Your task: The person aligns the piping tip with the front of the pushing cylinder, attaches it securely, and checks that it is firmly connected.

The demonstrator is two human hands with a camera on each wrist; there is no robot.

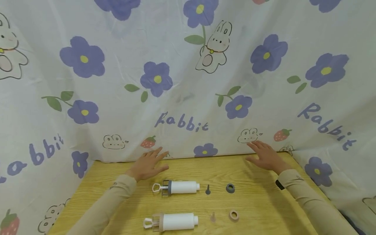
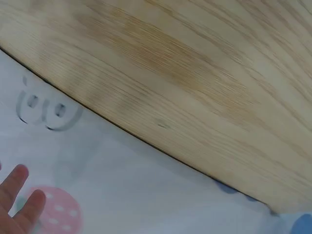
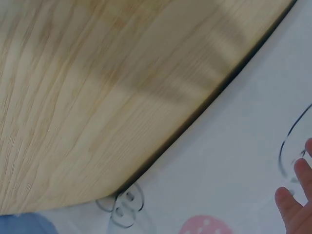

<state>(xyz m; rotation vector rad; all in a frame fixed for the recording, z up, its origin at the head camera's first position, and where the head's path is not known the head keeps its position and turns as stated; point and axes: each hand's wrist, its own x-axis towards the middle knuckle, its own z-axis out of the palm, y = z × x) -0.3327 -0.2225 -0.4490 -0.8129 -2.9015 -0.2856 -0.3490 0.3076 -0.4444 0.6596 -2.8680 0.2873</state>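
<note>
My left hand is spread above the back left of the wooden table, holding nothing. Over the back right, my right hand has its fingers extended, also free of any object. Nearest the left hand lies a white syringe-like tube with a dark grey collar and a looped handle. In front of it is a similar white tube with a beige collar. To their right lie a small dark nozzle-like piece, a dark ring, a small beige nozzle-like piece and a beige ring.
A white curtain printed with purple flowers, rabbits and strawberries hangs behind the table and along both sides. The wooden table has its back edge against the cloth. In the wrist views, only tabletop, cloth and some fingertips show.
</note>
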